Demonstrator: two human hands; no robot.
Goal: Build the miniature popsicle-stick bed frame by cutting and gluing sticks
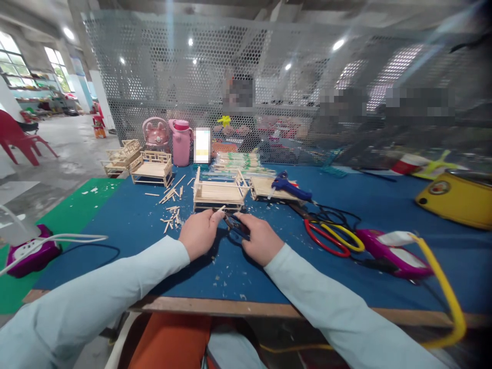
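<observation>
"What are you gripping?"
"My left hand (199,233) pinches a stick (222,208); my right hand (263,239) is curled round pliers (239,227)."
"And where's the stick?"
"Near the pliers' tip, before the small bench (220,192)."

On the blue-topped counter (253,279): pale wooden-stick model bench (220,193), centre; loose pale wooden sticks (181,192), left of it; second pale wooden-stick bench (151,169), farther left; cylindrical pink flask (181,145), behind, between both; pale wooden-stick frame (265,189), right, blue plastic glue gun (294,190) partly over it. Before the model bench, in the right hand (263,240): black pliers (237,225).
</observation>
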